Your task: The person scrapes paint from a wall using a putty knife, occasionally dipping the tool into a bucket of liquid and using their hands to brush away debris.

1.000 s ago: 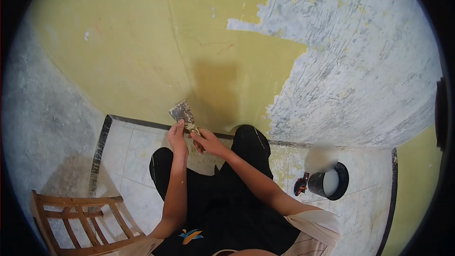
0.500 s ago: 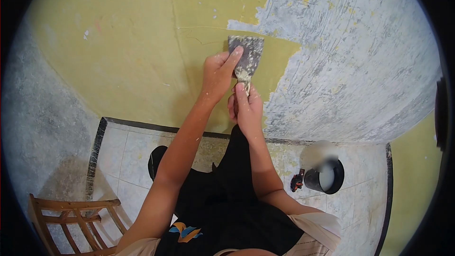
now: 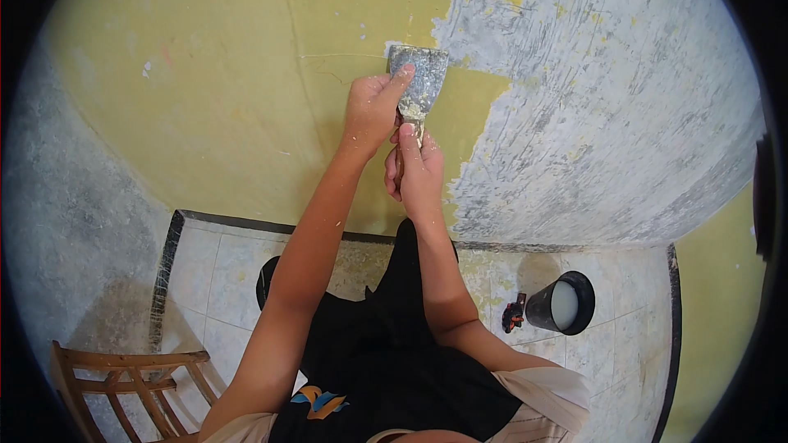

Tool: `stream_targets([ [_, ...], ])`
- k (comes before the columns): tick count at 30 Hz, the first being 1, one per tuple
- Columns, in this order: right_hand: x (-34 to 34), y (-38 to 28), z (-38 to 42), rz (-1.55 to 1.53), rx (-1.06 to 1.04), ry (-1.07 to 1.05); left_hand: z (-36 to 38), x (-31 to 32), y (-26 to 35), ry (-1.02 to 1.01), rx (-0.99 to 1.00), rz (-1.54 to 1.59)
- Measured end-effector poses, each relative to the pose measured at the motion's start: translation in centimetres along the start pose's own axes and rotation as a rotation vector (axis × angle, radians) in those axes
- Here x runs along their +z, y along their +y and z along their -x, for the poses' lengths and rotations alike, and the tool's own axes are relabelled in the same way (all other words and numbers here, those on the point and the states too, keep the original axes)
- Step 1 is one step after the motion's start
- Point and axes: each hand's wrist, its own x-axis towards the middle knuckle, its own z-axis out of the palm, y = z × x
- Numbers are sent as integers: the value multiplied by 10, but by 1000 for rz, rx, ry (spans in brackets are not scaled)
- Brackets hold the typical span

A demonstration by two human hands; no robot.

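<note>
Both hands are on a paint scraper (image 3: 428, 82), its wide metal blade speckled with pale paint and pointing up the wall. My right hand (image 3: 420, 176) is wrapped round the brown handle, thumb lying along it. Higher up, my left hand (image 3: 371, 111) grips the blade's left side, thumb on its face and the other fingers hidden behind. Around the blade is yellow-green paint (image 3: 464, 107) on the wall, close to a ragged border with the bare grey-white surface (image 3: 574, 115). Small pale flecks cling to my left hand and forearm.
A black bucket (image 3: 538, 309) of cloudy liquid stands on the tiled floor at the right, with a small black-and-orange object (image 3: 514, 313) beside it. A wooden chair (image 3: 131, 357) is at lower left. Paint flakes litter the floor along the wall's dark base strip (image 3: 484, 244).
The scraper and both hands have shifted slightly up and left. The blade's face has turned from dark to brighter in the light. Both hands keep their hold.
</note>
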Motion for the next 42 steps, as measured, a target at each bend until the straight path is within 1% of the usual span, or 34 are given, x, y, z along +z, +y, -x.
stream_targets([
  [3, 1, -2, 1, -8, 14, -5, 3, 3, 3, 23, 4, 0],
  [5, 1, -3, 2, -9, 18, -5, 3, 6, 2, 40, 36, 56],
  [9, -2, 1, 2, -14, 21, 17, 7, 9, 5, 36, -8, 19],
  [14, -3, -1, 2, 27, 3, 28, 6, 10, 5, 32, 8, 66],
  [15, -4, -3, 3, 29, 2, 26, 5, 10, 4, 33, 4, 69],
  [17, -6, -5, 3, 37, -4, 21, 3, 8, 5, 7, -83, 103],
  [21, -7, -8, 1, 38, -21, 7, -1, 10, 0, 21, -27, 135],
  [24, -7, -12, 3, 19, -7, 2, 0, 10, 0, 8, -41, 149],
  [26, -8, -13, 3, 7, -1, 2, -2, 9, 1, -17, -93, 181],
  [36, 2, -19, 6, -28, 4, 24, -1, 7, 11, -22, -130, 157],
  [42, 7, -8, 2, -64, -30, 39, -3, 5, 12, -3, -89, 115],
])
